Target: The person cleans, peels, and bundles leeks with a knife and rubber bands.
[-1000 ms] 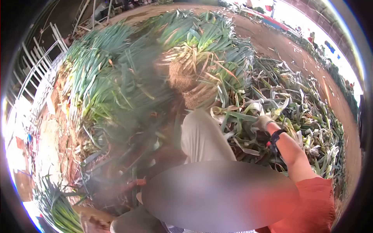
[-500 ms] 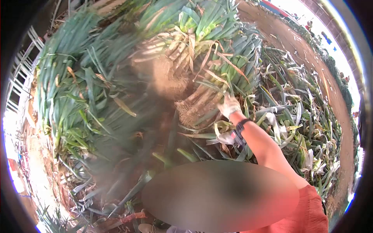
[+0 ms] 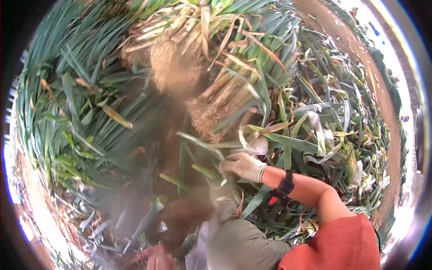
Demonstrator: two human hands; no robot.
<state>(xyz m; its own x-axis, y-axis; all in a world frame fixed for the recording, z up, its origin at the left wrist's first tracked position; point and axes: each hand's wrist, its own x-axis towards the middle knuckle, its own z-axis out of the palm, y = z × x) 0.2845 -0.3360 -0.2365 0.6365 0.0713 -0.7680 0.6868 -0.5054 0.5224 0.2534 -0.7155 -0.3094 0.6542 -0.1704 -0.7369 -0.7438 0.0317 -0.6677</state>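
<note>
My right hand (image 3: 243,166), in a pale glove, is in the middle with its fingers curled around a long green leek leaf (image 3: 200,144) that runs up and left from them. Just below it is my left hand (image 3: 221,193), a pale blur whose fingers are smeared. Above my hands lies a bundle of leeks (image 3: 225,96) with pale stalks and a root tuft facing me. A second leek bundle (image 3: 175,49) sits behind it, its roots hanging down.
Heaped green leek tops (image 3: 81,90) fill the left side. Stripped leaves (image 3: 328,130) are piled at right, beside a brown dirt strip (image 3: 382,90). My grey-green trouser leg (image 3: 234,234) is in front. A blurred haze covers the lower left.
My right hand has drawn back from the leek bundle, down and left toward my body. My left hand now shows as a blur beneath it. The view has shifted, moving the bundles up and left.
</note>
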